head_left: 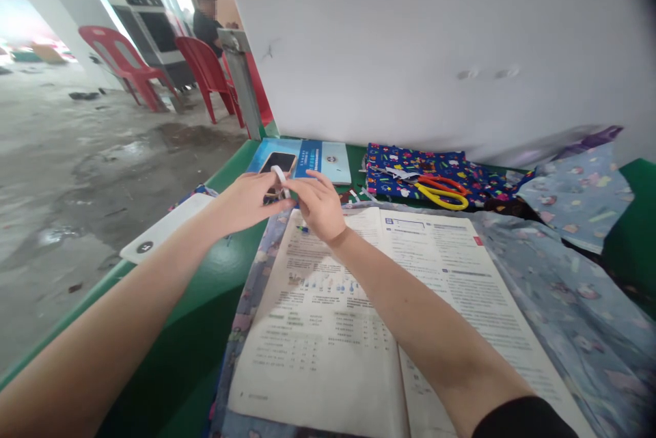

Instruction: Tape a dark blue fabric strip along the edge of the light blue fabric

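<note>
Above the top of an open book, my left hand [251,201] grips a narrow white ring that looks like a roll of tape [279,178]. Fingers of my right hand [322,208] meet the ring's right side, pinched together; whether they hold a loose end is too small to see. The printed book [312,329] lies on a sheet of pale blue patterned covering [568,294], which spreads out to the right. Just behind my hands, a phone [281,162] rests on a light blue booklet [334,159].
Scissors with red and yellow handles [445,200] lie on dark blue patterned material [404,159]. A white flat object [169,229] sits at the green table's [197,329] left edge. A white panel [389,48] stands behind. Beyond are red chairs [202,69] and a seated person [206,24].
</note>
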The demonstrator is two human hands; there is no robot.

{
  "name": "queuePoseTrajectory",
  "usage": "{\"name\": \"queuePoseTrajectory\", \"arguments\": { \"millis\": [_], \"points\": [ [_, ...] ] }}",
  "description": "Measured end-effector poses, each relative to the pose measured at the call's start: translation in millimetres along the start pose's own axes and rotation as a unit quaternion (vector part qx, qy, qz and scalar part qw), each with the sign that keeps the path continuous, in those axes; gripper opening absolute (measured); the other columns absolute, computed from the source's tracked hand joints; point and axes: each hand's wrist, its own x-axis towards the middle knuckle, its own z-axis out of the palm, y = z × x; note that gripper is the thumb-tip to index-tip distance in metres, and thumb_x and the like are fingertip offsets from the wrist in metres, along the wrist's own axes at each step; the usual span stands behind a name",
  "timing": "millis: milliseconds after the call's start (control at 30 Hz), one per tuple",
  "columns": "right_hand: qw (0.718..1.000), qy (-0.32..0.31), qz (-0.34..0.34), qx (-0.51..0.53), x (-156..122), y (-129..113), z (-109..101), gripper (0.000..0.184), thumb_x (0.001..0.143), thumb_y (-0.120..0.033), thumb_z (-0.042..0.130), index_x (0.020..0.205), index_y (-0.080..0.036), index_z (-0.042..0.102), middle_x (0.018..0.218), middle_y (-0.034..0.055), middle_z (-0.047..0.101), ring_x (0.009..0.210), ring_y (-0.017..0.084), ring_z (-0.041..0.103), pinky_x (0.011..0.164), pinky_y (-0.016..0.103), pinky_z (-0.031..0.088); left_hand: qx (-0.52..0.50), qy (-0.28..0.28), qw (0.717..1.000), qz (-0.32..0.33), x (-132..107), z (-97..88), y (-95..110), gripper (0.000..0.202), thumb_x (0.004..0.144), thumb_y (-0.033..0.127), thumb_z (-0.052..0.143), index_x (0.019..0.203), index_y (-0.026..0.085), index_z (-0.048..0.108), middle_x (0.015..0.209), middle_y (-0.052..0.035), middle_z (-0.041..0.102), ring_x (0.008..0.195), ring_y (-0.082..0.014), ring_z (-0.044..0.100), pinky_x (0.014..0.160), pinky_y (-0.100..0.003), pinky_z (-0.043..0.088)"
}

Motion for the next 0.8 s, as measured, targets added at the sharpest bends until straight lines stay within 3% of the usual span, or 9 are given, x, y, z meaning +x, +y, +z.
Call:
{"name": "queuePoseTrajectory", "arguments": {
  "millis": [133,267,367,467,633,800],
  "points": [
    [1.0,-0.005,0.01,-0.001,1.0,-4.0,2.1,0.034,0.091,-0.009,0.038,0.113,-0.023,0.059,0.112,0.0047,0.069,0.109,0.016,0.061,0.111,0.043,0.035,0.048,-0.009,0.998,0.045,0.8,3.9,-1.9,0.051,0.093,0.037,0.05,0.136,0.01,0.042,0.111,-0.0108,0.069,0.109,-0.0239,0.059,0.104,-0.039,0.034],
    [0.999,0.01,0.047,0.022,0.1,-6.2,3.4,0.033,0.087,-0.009,0.04,0.114,-0.022,0.054,0.098,0.0041,0.072,0.098,0.017,0.064,0.108,0.043,0.037,0.07,-0.012,0.996,0.06,0.3,4.4,2.3,0.05,0.095,0.028,0.044,0.141,0.009,0.038,0.102,-0.0085,0.071,0.099,-0.021,0.062,0.107,-0.039,0.032],
    [0.997,0.028,0.065,0.035,-1.6,-6.2,3.6,0.031,0.086,-0.009,0.041,0.112,-0.021,0.052,0.095,0.0049,0.072,0.099,0.019,0.063,0.104,0.041,0.04,0.073,-0.008,0.997,0.038,-0.6,3.8,4.3,0.052,0.096,0.029,0.042,0.145,0.012,0.035,0.102,-0.0082,0.072,0.109,-0.0243,0.057,0.101,-0.039,0.038],
    [0.995,0.042,0.088,0.037,-2.8,-5.2,5.0,0.032,0.086,-0.011,0.04,0.114,-0.021,0.05,0.099,0.0072,0.07,0.103,0.02,0.062,0.1,0.04,0.043,0.062,-0.006,0.998,0.016,-0.6,4.4,2.6,0.052,0.095,0.036,0.043,0.144,0.018,0.038,0.098,-0.0058,0.073,0.118,-0.0273,0.053,0.098,-0.04,0.04],
    [0.988,0.057,0.129,0.058,-2.9,-3.5,6.2,0.04,0.089,-0.011,0.039,0.128,-0.02,0.041,0.107,0.0088,0.069,0.113,0.021,0.059,0.105,0.044,0.039,0.032,-0.011,0.999,0.019,0.7,7.1,-2.9,0.049,0.093,0.042,0.046,0.141,0.028,0.044,0.097,-0.0018,0.074,0.108,-0.0242,0.06,0.103,-0.041,0.035],
    [0.961,0.056,0.209,0.169,-2.6,-0.6,2.8,0.041,0.095,-0.019,0.035,0.135,-0.025,0.031,0.12,0.0074,0.067,0.107,0.018,0.064,0.095,0.039,0.048,0.014,-0.01,1.0,0.024,1.0,7.7,-5.3,0.044,0.091,0.044,0.051,0.132,0.028,0.053,0.093,-0.0014,0.073,0.104,-0.0231,0.06,0.099,-0.038,0.038]
  ]
}}
